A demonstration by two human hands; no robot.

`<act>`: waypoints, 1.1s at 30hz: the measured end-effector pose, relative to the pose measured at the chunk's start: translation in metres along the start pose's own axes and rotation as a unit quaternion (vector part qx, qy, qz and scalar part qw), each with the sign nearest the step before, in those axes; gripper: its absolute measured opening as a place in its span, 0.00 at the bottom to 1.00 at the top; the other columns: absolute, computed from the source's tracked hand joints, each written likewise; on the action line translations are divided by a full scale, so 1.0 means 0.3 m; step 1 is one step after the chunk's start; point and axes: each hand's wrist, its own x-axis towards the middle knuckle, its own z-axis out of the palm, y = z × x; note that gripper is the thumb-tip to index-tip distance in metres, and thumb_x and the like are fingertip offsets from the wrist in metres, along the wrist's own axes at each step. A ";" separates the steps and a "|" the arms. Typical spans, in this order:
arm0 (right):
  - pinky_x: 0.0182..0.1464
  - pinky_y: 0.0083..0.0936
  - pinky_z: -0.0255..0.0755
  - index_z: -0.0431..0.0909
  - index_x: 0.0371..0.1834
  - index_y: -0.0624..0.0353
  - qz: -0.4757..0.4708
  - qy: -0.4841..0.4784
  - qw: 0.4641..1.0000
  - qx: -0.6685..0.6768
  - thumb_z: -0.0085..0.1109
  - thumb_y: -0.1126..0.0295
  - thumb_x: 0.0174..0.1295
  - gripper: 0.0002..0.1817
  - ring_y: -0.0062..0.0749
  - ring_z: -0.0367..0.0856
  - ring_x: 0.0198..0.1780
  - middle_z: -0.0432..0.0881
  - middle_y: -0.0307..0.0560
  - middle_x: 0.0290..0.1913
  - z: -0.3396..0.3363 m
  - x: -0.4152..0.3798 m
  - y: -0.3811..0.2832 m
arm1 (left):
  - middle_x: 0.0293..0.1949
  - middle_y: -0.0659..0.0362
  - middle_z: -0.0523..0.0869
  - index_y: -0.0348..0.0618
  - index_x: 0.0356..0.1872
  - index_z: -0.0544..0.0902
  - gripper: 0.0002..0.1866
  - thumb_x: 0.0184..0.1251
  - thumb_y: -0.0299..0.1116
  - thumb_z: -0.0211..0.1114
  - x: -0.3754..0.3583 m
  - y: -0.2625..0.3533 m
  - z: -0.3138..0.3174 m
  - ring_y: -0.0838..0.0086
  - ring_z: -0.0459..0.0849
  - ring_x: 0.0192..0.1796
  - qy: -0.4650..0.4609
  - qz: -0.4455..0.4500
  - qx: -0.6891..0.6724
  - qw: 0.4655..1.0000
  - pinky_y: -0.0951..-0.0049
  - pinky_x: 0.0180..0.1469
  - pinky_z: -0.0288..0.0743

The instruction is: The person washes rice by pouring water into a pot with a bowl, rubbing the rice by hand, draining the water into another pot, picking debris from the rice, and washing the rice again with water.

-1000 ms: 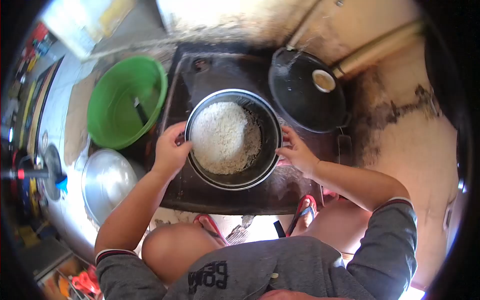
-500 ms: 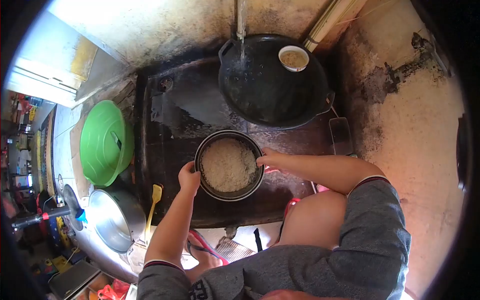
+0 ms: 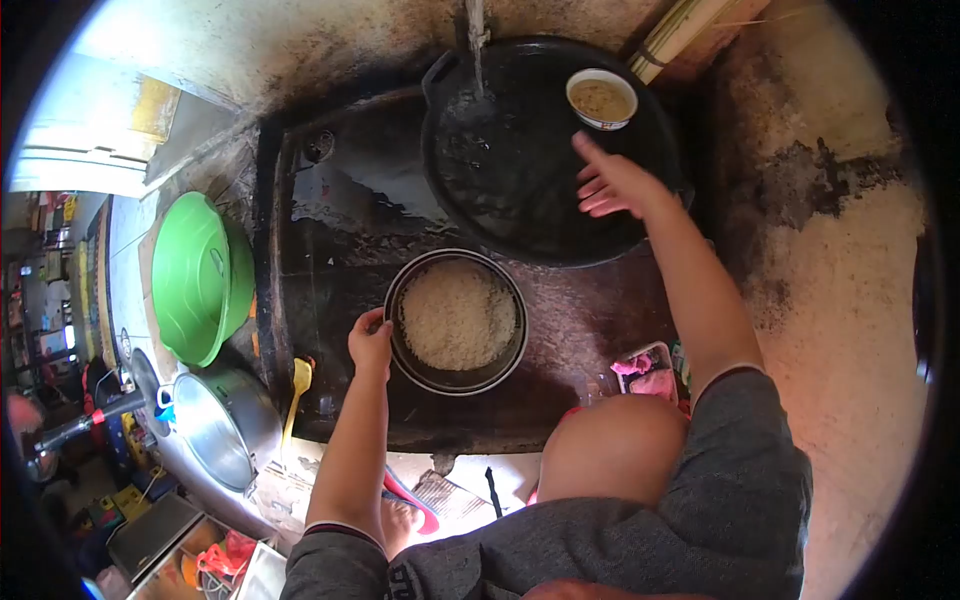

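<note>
A round metal pot (image 3: 455,387) holding white rice grains (image 3: 458,315) rests on the dark wet floor. My left hand (image 3: 371,345) is closed on the pot's left rim, thumb near the edge. Over the wide black basin of water (image 3: 520,190), my right hand (image 3: 618,187) holds nothing, its fingers apart. A white bowl (image 3: 602,122) with cloudy, tan contents sits at the basin's far right, just beyond my right fingertips. Water (image 3: 477,65) runs from above into the basin's left part.
To the left stand a green plastic basin (image 3: 195,290) and a large silver pot (image 3: 215,430). A yellow spatula (image 3: 300,380) leans near the floor edge. By my right knee is a small tray with pink items (image 3: 645,372). Walls close in behind and at right.
My right hand has let go of the pot's right rim and moved up and away over the black basin, opening. My left hand has stayed on the pot. The view has shifted slightly.
</note>
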 end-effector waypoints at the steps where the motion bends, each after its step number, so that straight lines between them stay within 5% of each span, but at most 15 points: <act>1: 0.30 0.25 0.80 0.60 0.60 0.69 0.028 0.047 0.998 0.026 0.45 0.24 0.44 0.56 0.36 0.82 0.28 0.77 0.61 0.38 -0.043 0.052 -0.006 | 0.40 0.57 0.82 0.37 0.46 0.78 0.15 0.54 0.23 0.61 -0.017 0.022 0.007 0.72 0.79 0.41 0.001 0.003 -0.027 1.000 0.75 0.45 0.70; 7: 0.30 0.25 0.80 0.53 0.65 0.60 -0.015 0.147 0.969 0.199 0.48 0.31 0.51 0.49 0.41 0.82 0.34 0.75 0.65 0.45 -0.163 0.367 0.016 | 0.47 0.54 0.78 0.41 0.59 0.66 0.26 0.58 0.26 0.60 -0.135 -0.152 0.030 0.70 0.76 0.50 0.033 -0.007 -0.033 0.999 0.73 0.54 0.67; 9: 0.28 0.29 0.79 0.51 0.67 0.52 -0.053 0.207 0.955 0.206 0.48 0.47 0.60 0.35 0.43 0.82 0.35 0.76 0.63 0.45 -0.159 0.452 0.016 | 0.47 0.55 0.78 0.43 0.60 0.66 0.26 0.59 0.26 0.58 -0.186 -0.183 0.035 0.70 0.78 0.46 -0.040 -0.060 -0.004 0.997 0.73 0.46 0.73; 10: 0.28 0.29 0.78 0.51 0.68 0.47 -0.097 0.198 0.949 0.223 0.46 0.61 0.62 0.30 0.42 0.82 0.36 0.77 0.62 0.44 -0.164 0.478 0.022 | 0.46 0.55 0.78 0.46 0.62 0.64 0.28 0.58 0.23 0.55 -0.220 -0.148 0.043 0.69 0.80 0.41 -0.047 -0.112 -0.058 0.991 0.74 0.34 0.76; 11: 0.28 0.29 0.78 0.51 0.68 0.47 -0.095 0.197 0.950 0.224 0.46 0.61 0.62 0.30 0.42 0.82 0.36 0.77 0.62 0.44 -0.142 0.453 0.015 | 0.46 0.55 0.78 0.46 0.62 0.64 0.28 0.58 0.23 0.55 -0.206 -0.147 0.039 0.69 0.80 0.41 -0.046 -0.114 -0.056 0.991 0.74 0.34 0.76; 13: 0.35 0.34 0.77 0.51 0.68 0.46 -0.142 0.419 0.878 -0.183 0.47 0.64 0.59 0.32 0.45 0.82 0.40 0.78 0.62 0.43 -0.064 0.352 -0.019 | 0.51 0.57 0.75 0.48 0.63 0.62 0.28 0.60 0.18 0.51 -0.169 -0.154 0.032 0.71 0.78 0.47 -0.088 -0.085 -0.038 0.992 0.69 0.38 0.80; 14: 0.35 0.34 0.77 0.51 0.68 0.46 -0.141 0.416 0.878 -0.188 0.47 0.64 0.59 0.32 0.45 0.82 0.40 0.78 0.62 0.43 -0.040 0.341 0.003 | 0.54 0.57 0.74 0.49 0.63 0.61 0.29 0.60 0.16 0.49 -0.173 -0.091 0.026 0.69 0.77 0.50 -0.106 -0.096 -0.014 0.990 0.69 0.45 0.77; 15: 0.39 0.37 0.75 0.48 0.69 0.46 -0.210 0.392 0.849 -0.286 0.48 0.65 0.57 0.35 0.47 0.81 0.42 0.78 0.63 0.44 -0.018 0.340 0.035 | 0.54 0.57 0.74 0.49 0.63 0.61 0.29 0.60 0.16 0.49 -0.134 -0.133 0.028 0.69 0.77 0.50 -0.106 -0.099 -0.016 0.989 0.69 0.45 0.77; 17: 0.43 0.39 0.73 0.45 0.70 0.46 -0.274 0.363 0.804 -0.382 0.49 0.66 0.54 0.38 0.49 0.80 0.45 0.78 0.63 0.44 0.024 0.343 0.072 | 0.55 0.54 0.75 0.49 0.63 0.62 0.31 0.57 0.15 0.50 -0.039 -0.238 0.039 0.65 0.76 0.54 -0.083 0.079 0.086 0.990 0.70 0.53 0.71; 19: 0.54 0.38 0.69 0.56 0.67 0.52 -0.119 0.316 0.885 -0.321 0.53 0.63 0.52 0.36 0.51 0.73 0.55 0.75 0.61 0.51 0.076 0.347 0.085 | 0.54 0.52 0.76 0.48 0.63 0.63 0.31 0.55 0.15 0.50 -0.043 -0.107 0.047 0.62 0.76 0.55 -0.089 0.066 0.126 0.986 0.70 0.55 0.68; 23: 0.49 0.37 0.73 0.71 0.55 0.61 -0.036 0.222 0.895 -0.385 0.53 0.61 0.50 0.28 0.50 0.77 0.50 0.77 0.57 0.51 0.041 0.451 0.137 | 0.50 0.45 0.78 0.46 0.60 0.66 0.31 0.49 0.15 0.49 -0.057 0.041 0.077 0.54 0.75 0.55 -0.064 0.085 0.207 0.972 0.63 0.53 0.68; 25: 0.32 0.38 0.77 0.79 0.32 0.67 -0.012 0.146 0.975 -0.166 0.50 0.60 0.54 0.18 0.44 0.82 0.35 0.80 0.57 0.37 0.034 0.437 0.172 | 0.51 0.46 0.78 0.47 0.60 0.66 0.32 0.49 0.16 0.49 -0.037 0.043 0.090 0.54 0.75 0.55 -0.064 0.086 0.204 0.973 0.63 0.53 0.68; 26: 0.32 0.38 0.77 0.79 0.32 0.67 -0.016 0.142 0.976 -0.167 0.50 0.60 0.54 0.18 0.44 0.82 0.35 0.80 0.57 0.37 0.044 0.424 0.179 | 0.51 0.46 0.78 0.48 0.61 0.66 0.32 0.49 0.16 0.49 -0.031 0.055 0.092 0.54 0.75 0.55 -0.067 0.087 0.201 0.973 0.62 0.54 0.68; 28: 0.35 0.32 0.79 0.75 0.47 0.65 -0.031 0.118 0.989 -0.084 0.51 0.59 0.52 0.24 0.41 0.82 0.36 0.78 0.54 0.47 0.074 0.394 0.218 | 0.51 0.47 0.78 0.49 0.61 0.66 0.32 0.49 0.16 0.50 -0.025 0.070 0.100 0.55 0.75 0.55 -0.057 0.098 0.220 0.969 0.62 0.54 0.68; 33: 0.38 0.35 0.80 0.68 0.50 0.69 -0.079 -0.041 0.980 0.178 0.46 0.65 0.58 0.21 0.43 0.81 0.37 0.77 0.56 0.41 0.251 0.240 0.200 | 0.57 0.51 0.74 0.51 0.61 0.66 0.31 0.51 0.24 0.57 0.022 0.103 0.145 0.55 0.72 0.58 -0.052 0.175 0.221 0.958 0.63 0.56 0.68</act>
